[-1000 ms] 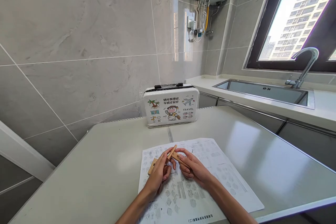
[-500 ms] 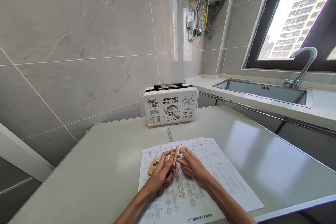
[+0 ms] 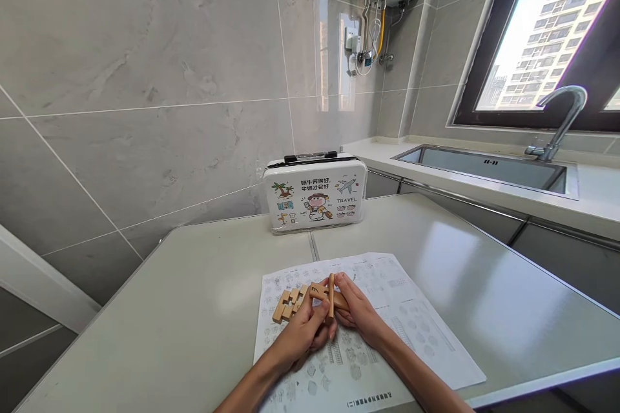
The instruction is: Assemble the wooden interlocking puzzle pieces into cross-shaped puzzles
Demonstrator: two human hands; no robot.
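Observation:
Two notched wooden puzzle sticks (image 3: pixel 330 295) are crossed between my hands over a printed instruction sheet (image 3: pixel 411 322) on the table. My left hand (image 3: pixel 303 334) is closed on the upright stick. My right hand (image 3: pixel 357 315) is closed on the stick lying across it. Several more notched wooden pieces (image 3: pixel 289 302) lie on the sheet just left of my left hand.
A small white case with cartoon prints (image 3: pixel 314 195) stands at the table's far edge against the tiled wall. A steel sink (image 3: pixel 484 168) with a tap (image 3: pixel 559 119) is at the right under a window. The grey table (image 3: pixel 194 322) stretches left and right of the sheet.
The stick in my left hand has swung from a slant to upright against the right hand's stick. Both hands shifted slightly right, uncovering more loose pieces at the left.

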